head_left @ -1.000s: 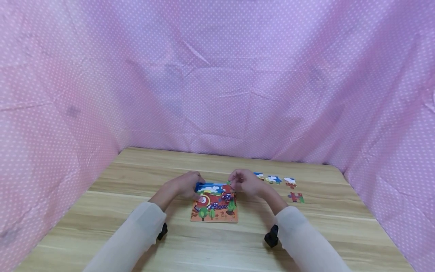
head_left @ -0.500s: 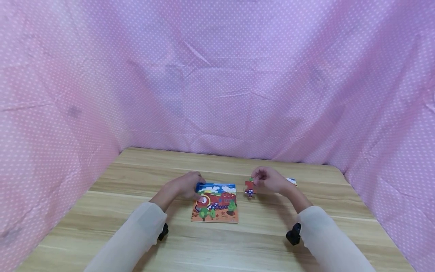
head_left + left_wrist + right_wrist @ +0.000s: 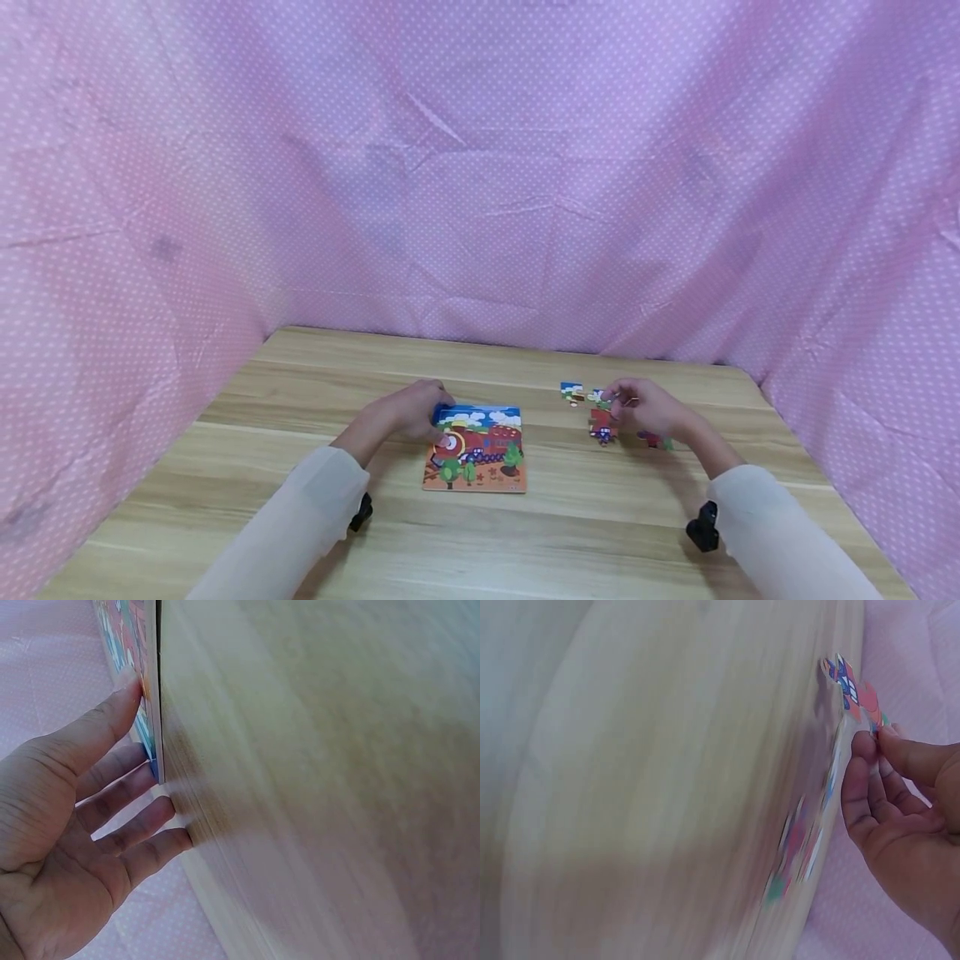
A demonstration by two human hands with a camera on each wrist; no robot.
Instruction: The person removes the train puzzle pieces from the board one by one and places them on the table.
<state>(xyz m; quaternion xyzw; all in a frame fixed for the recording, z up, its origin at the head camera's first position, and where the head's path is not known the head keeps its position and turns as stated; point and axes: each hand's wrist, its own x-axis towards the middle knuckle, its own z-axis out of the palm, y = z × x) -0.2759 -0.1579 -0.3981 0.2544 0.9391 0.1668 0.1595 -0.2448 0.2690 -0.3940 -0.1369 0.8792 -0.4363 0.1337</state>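
A square train-picture jigsaw puzzle lies flat on the table. My left hand holds its upper left corner, the thumb on the picture and the fingers along the edge. In the left wrist view the puzzle's edge shows between thumb and fingers. Off to the right, my right hand pinches a red puzzle piece with a purple wheel part at its bottom. The right wrist view has this piece held by thumb and fingertips, its other end sticking out over the tabletop.
Loose puzzle pieces lie on the wooden table around the right hand: a blue and white puzzle piece behind, and a red and green puzzle piece below the hand. A pink dotted curtain encloses the table's back and sides.
My right hand has moved right from over the puzzle, carrying the red piece to the loose pieces and uncovering the puzzle's right side. The left hand has stayed at the corner.
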